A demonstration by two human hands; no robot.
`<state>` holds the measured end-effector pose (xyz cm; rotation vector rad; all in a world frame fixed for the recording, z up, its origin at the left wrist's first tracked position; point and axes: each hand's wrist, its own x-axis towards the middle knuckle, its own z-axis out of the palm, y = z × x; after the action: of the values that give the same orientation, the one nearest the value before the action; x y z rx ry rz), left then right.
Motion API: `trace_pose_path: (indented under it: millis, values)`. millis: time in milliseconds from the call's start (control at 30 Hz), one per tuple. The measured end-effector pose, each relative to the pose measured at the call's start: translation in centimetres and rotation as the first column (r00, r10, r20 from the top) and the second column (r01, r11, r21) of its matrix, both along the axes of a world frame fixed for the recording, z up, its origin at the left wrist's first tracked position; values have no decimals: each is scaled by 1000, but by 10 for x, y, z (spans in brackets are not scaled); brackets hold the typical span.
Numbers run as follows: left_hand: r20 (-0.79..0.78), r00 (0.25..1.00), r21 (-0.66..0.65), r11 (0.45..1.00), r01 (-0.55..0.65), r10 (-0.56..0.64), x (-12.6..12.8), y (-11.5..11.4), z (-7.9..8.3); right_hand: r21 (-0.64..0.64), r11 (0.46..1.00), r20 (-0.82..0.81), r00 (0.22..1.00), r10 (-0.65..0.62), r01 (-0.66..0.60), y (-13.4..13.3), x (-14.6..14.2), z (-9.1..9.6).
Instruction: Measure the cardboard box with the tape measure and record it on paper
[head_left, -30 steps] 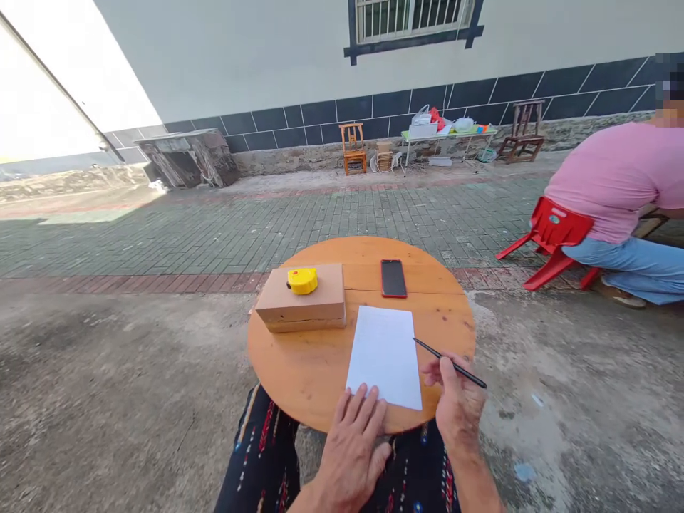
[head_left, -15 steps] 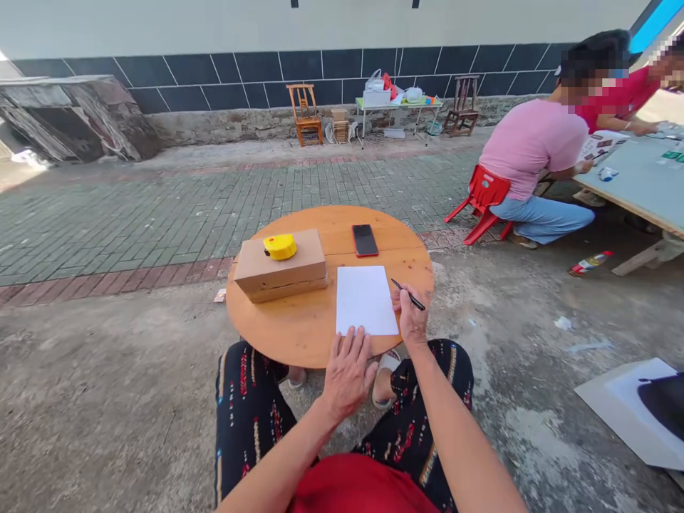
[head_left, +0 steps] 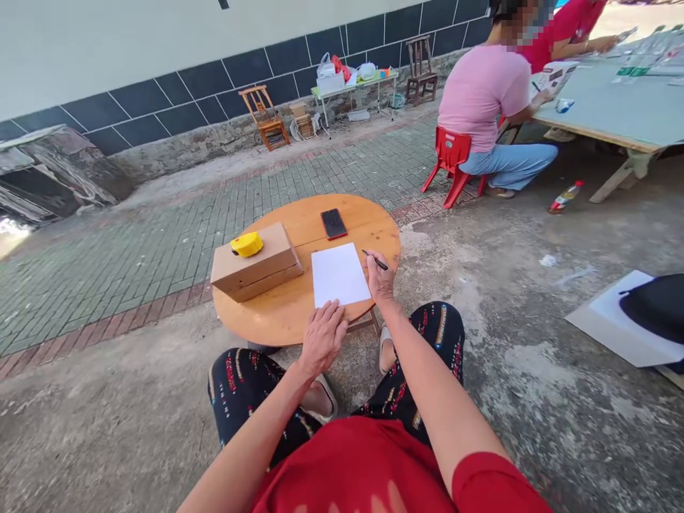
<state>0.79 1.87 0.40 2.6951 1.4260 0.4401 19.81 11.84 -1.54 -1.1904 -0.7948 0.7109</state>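
Observation:
A sheet of white paper (head_left: 338,273) lies on the round wooden table (head_left: 267,322). My left hand (head_left: 323,335) rests flat with its fingers stretched over the paper's near edge. At the sheet's right side, my right hand (head_left: 380,279) is closed around a black pen (head_left: 378,262), whose tip points up and left above the table. Behind the paper lies a dark phone (head_left: 334,224) with a red edge. To the left stands a closed cardboard box (head_left: 261,265), with a yellow tape measure (head_left: 247,244) on top of it.
At the right, a person in pink (head_left: 481,92) sits on a red chair (head_left: 452,153) by a large table (head_left: 630,121); another in red is beyond. A bottle (head_left: 565,197) lies on the ground. Wooden chairs and a cluttered table (head_left: 355,84) line the wall.
The view has tilted and turned right, so the table and things on it appear further left. My left hand still lies on the paper, and my right hand still holds the pen.

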Motion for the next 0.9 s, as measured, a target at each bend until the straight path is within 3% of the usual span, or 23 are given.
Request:
trace_pose_path:
  millis: [133,267,900]
  values:
    - [14,999,-25,999,46,-45,-9,10,7,4,1000,-12,1000,14,-14,1,1,-5]
    - [48,998,-18,999,38,-37,-9,11,0,-8,1000,-15,1000,21,-21,3,2,-8]
    - [140,990,45,999,7,-13,-4,6,-2,-5,1000,-37,999,12,-13,-5,1,5]
